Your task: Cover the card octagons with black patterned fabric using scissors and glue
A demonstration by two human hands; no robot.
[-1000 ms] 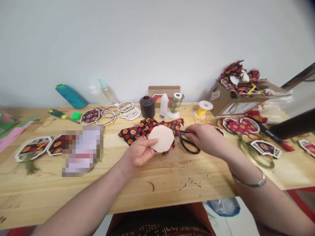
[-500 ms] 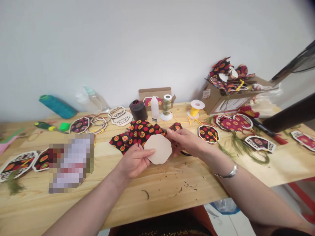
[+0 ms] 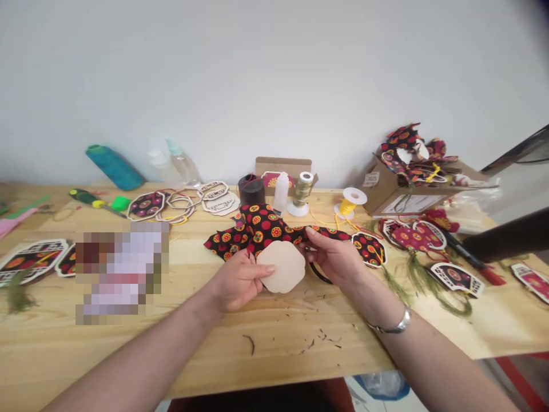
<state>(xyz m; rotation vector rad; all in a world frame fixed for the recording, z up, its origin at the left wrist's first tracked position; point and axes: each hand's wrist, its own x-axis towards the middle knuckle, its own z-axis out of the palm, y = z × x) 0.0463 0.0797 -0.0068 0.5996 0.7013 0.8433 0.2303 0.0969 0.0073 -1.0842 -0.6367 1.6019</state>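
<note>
My left hand (image 3: 245, 278) is closed on a pale, scalloped board (image 3: 282, 268), its thumb flat on the face. Behind the board spreads black fabric (image 3: 261, 227) with red, yellow and green flower prints. My right hand (image 3: 329, 256) pinches a stretch of this fabric at the board's right edge, thumb on top. A strip of the cloth sticks out to the right beyond my fingers. Below my right hand shows part of a black loop (image 3: 321, 273); what it belongs to is hidden.
Behind the cloth stand a black thread spool (image 3: 251, 190), a white bottle (image 3: 281, 193) and a green thread cone (image 3: 302, 194). Yellow cord (image 3: 350, 204) sits to the right. A cardboard box (image 3: 381, 191) holds fabric scraps. Tasselled ornaments (image 3: 457, 277) lie at right; dark clippings (image 3: 315, 340) dot the wooden table.
The view has shifted slightly. The right part of the fabric now stretches farther out past my right hand. My left hand keeps its hold on the board.
</note>
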